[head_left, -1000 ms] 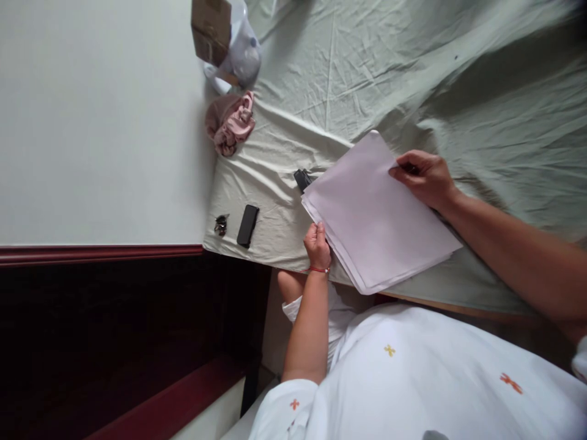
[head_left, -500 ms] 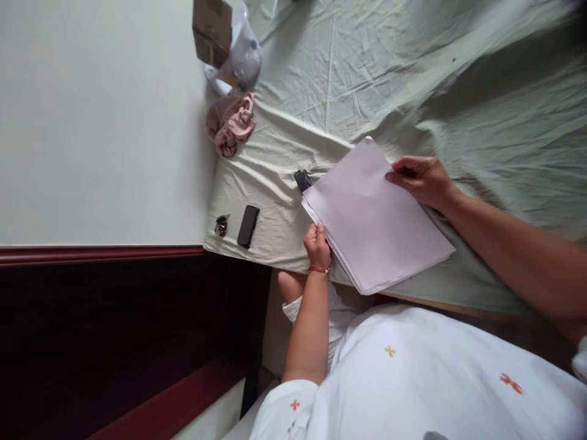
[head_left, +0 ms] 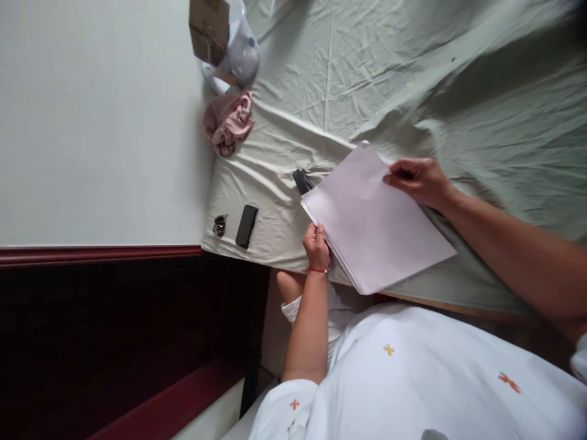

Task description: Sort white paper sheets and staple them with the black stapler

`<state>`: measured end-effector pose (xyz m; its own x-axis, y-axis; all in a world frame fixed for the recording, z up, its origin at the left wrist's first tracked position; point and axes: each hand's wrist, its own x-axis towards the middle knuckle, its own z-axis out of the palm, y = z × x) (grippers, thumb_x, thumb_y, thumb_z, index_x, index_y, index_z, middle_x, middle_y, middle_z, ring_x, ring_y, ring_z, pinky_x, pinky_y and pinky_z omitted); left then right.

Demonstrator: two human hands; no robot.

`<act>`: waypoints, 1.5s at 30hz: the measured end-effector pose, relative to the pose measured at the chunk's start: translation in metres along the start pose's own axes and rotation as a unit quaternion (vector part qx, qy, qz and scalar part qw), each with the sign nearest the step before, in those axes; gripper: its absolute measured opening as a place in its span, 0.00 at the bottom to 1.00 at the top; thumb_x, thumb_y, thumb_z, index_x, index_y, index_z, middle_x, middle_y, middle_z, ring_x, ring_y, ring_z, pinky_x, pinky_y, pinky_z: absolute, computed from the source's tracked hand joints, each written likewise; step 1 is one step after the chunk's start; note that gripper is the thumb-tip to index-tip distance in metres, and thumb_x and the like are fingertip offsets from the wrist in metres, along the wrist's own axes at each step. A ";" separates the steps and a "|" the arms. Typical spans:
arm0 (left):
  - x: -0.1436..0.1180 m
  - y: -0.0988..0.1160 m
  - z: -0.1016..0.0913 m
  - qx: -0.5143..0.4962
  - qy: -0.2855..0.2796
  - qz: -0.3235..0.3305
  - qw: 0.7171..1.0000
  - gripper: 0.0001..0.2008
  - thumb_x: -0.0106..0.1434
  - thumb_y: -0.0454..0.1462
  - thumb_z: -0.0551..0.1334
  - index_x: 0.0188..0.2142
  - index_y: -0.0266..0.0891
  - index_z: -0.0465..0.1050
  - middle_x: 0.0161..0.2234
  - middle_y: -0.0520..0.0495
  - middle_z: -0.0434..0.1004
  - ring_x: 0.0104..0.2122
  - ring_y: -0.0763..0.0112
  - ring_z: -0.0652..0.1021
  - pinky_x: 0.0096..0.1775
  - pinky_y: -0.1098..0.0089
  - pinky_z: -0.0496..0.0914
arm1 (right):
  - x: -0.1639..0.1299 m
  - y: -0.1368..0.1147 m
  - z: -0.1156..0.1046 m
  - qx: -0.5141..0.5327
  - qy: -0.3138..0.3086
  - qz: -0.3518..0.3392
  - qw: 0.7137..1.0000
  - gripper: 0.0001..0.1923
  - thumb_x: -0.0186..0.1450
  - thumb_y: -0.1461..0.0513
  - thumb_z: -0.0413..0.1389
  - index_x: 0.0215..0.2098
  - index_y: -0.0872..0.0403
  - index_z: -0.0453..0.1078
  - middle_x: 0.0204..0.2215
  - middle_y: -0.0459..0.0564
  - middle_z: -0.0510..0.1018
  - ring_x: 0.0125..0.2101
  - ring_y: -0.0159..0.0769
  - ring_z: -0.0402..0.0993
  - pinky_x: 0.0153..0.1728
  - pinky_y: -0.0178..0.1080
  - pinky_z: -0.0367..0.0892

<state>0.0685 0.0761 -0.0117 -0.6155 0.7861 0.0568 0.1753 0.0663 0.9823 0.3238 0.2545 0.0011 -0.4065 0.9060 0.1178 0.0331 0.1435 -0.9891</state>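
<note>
Well off to the left of your fingers, a small dark trinket (head_left: pixel 221 225) and a flat black phone (head_left: pixel 246 226) lie side by side on the wrinkled pale green sheet (head_left: pixel 348 73). Beyond them sit a crumpled pink cloth (head_left: pixel 228 124) and a brown cardboard box (head_left: pixel 209 29). Your left hand (head_left: pixel 316 245) has its fingers curled shut around the near corner of the stack of paper (head_left: pixel 376 223), smooth, thin white sheets squared into a rectangle. A small black object (head_left: pixel 302 181) peeks out just past that corner. Your right hand (head_left: pixel 415 180) pinches the stack's far edge, thumb and fingertips pressed together on it.
</note>
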 end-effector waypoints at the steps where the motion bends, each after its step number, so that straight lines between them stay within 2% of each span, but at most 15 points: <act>1: 0.000 0.000 0.000 0.000 -0.003 0.001 1.000 0.26 0.67 0.57 0.68 0.27 0.41 0.64 0.25 0.56 0.60 0.27 0.74 0.63 0.34 0.72 0.63 | 0.000 0.001 0.000 -0.001 -0.002 0.000 1.000 0.15 0.61 0.47 0.68 0.29 0.46 0.75 0.24 0.47 0.72 0.26 0.38 0.65 0.28 0.44 0.58; 4: 0.001 0.000 0.001 0.002 0.002 0.005 1.000 0.26 0.66 0.57 0.69 0.26 0.41 0.65 0.24 0.56 0.61 0.27 0.75 0.63 0.33 0.73 0.63 | 0.001 0.005 0.001 -0.037 0.005 -0.015 0.999 0.13 0.62 0.48 0.67 0.31 0.47 0.75 0.25 0.47 0.72 0.27 0.39 0.67 0.30 0.43 0.62; 7: 0.001 0.002 0.001 -0.004 0.010 -0.001 1.000 0.25 0.64 0.56 0.70 0.27 0.40 0.68 0.25 0.56 0.65 0.28 0.75 0.66 0.35 0.74 0.65 | 0.004 0.011 0.001 -0.119 0.044 -0.058 0.990 0.09 0.62 0.54 0.63 0.37 0.50 0.76 0.32 0.51 0.76 0.31 0.39 0.69 0.35 0.44 0.67; 10: 0.001 0.008 0.002 -0.020 0.014 -0.016 1.000 0.24 0.62 0.57 0.72 0.29 0.40 0.71 0.27 0.54 0.70 0.29 0.74 0.70 0.37 0.73 0.68 | 0.006 0.015 0.002 -0.176 0.077 -0.083 0.978 0.15 0.61 0.58 0.60 0.46 0.52 0.76 0.41 0.57 0.79 0.36 0.43 0.74 0.42 0.48 0.72; 13: 0.000 0.017 0.004 -0.045 0.017 -0.012 0.999 0.24 0.60 0.57 0.73 0.29 0.40 0.73 0.27 0.54 0.72 0.29 0.74 0.71 0.37 0.73 0.69 | 0.006 0.016 0.002 -0.179 0.078 -0.070 0.978 0.21 0.66 0.55 0.58 0.55 0.52 0.74 0.47 0.60 0.81 0.43 0.49 0.79 0.48 0.51 0.75; 16: -0.001 0.027 0.010 -0.072 0.032 0.004 0.997 0.25 0.57 0.58 0.76 0.29 0.40 0.76 0.28 0.53 0.75 0.31 0.74 0.73 0.39 0.74 0.71 | 0.006 0.016 0.001 -0.161 0.043 -0.043 0.985 0.26 0.71 0.50 0.54 0.62 0.53 0.70 0.51 0.61 0.83 0.47 0.50 0.82 0.51 0.52 0.76; 18: -0.002 0.031 0.015 -0.089 0.052 -0.002 0.995 0.25 0.55 0.58 0.77 0.30 0.40 0.78 0.31 0.52 0.79 0.34 0.73 0.76 0.42 0.74 0.72 | 0.006 0.016 0.000 -0.162 0.037 -0.035 0.986 0.27 0.74 0.48 0.51 0.64 0.53 0.70 0.50 0.61 0.84 0.48 0.51 0.82 0.52 0.53 0.75; 22: -0.003 0.032 0.024 -0.130 0.086 -0.037 0.987 0.25 0.53 0.57 0.79 0.38 0.42 0.83 0.40 0.49 0.85 0.43 0.68 0.81 0.49 0.70 0.75 | 0.006 0.015 0.000 -0.156 0.067 -0.043 0.985 0.30 0.75 0.44 0.50 0.65 0.52 0.70 0.51 0.61 0.83 0.53 0.53 0.81 0.55 0.53 0.73; 25: -0.004 0.029 0.028 -0.150 0.088 -0.058 0.983 0.26 0.54 0.58 0.78 0.42 0.43 0.84 0.44 0.47 0.87 0.50 0.63 0.82 0.54 0.67 0.75 | 0.006 0.011 -0.002 -0.149 0.057 -0.040 0.986 0.31 0.75 0.40 0.49 0.61 0.52 0.72 0.47 0.59 0.83 0.49 0.52 0.80 0.51 0.50 0.73; 27: -0.004 0.028 0.029 -0.156 0.087 -0.075 0.981 0.27 0.55 0.58 0.77 0.45 0.44 0.84 0.48 0.46 0.87 0.55 0.60 0.81 0.58 0.64 0.75 | 0.005 0.007 -0.005 -0.152 0.021 -0.030 0.988 0.27 0.75 0.39 0.48 0.49 0.50 0.74 0.38 0.55 0.81 0.40 0.48 0.78 0.44 0.47 0.71; 30: -0.005 0.028 0.033 -0.150 0.081 -0.090 0.981 0.28 0.58 0.58 0.76 0.50 0.46 0.82 0.57 0.45 0.84 0.64 0.57 0.77 0.66 0.61 0.70 | 0.005 0.002 -0.007 -0.159 -0.030 -0.035 0.986 0.27 0.75 0.38 0.47 0.31 0.48 0.62 0.26 0.49 0.70 0.29 0.40 0.67 0.35 0.43 0.64; 33: -0.006 0.026 0.039 -0.135 0.047 -0.085 0.986 0.28 0.61 0.58 0.74 0.54 0.46 0.80 0.61 0.44 0.81 0.67 0.57 0.74 0.69 0.60 0.67 | 0.005 0.001 -0.007 -0.147 -0.051 -0.045 0.987 0.27 0.74 0.38 0.48 0.30 0.48 0.56 0.25 0.46 0.64 0.27 0.37 0.61 0.32 0.42 0.59; 36: -0.005 0.025 0.044 -0.136 0.020 -0.072 0.988 0.26 0.62 0.58 0.73 0.51 0.45 0.80 0.55 0.45 0.83 0.62 0.58 0.78 0.67 0.61 0.69 | 0.006 0.002 -0.006 -0.131 -0.047 -0.039 0.989 0.26 0.75 0.39 0.48 0.31 0.49 0.57 0.25 0.45 0.63 0.27 0.36 0.59 0.31 0.42 0.57; 40: 0.004 0.033 0.039 -0.157 0.007 -0.055 0.986 0.25 0.57 0.57 0.77 0.44 0.45 0.78 0.47 0.46 0.83 0.53 0.62 0.81 0.59 0.63 0.73 | 0.006 0.002 -0.008 -0.095 -0.055 -0.031 0.994 0.27 0.74 0.38 0.50 0.30 0.49 0.55 0.25 0.45 0.60 0.27 0.35 0.57 0.31 0.42 0.56; 45: 0.026 0.054 0.030 -0.190 0.023 -0.034 0.981 0.28 0.55 0.58 0.78 0.44 0.45 0.76 0.41 0.48 0.82 0.40 0.67 0.81 0.46 0.68 0.74 | 0.005 0.001 -0.009 -0.050 -0.105 -0.012 0.993 0.28 0.71 0.35 0.53 0.32 0.48 0.62 0.26 0.48 0.66 0.28 0.38 0.61 0.29 0.41 0.59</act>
<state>0.0847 0.1181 0.0371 -0.6512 0.7588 -0.0125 -0.1623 -0.1232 0.9790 0.3303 0.2628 0.0015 -0.5898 0.8001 0.1092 0.1070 0.2115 -0.9715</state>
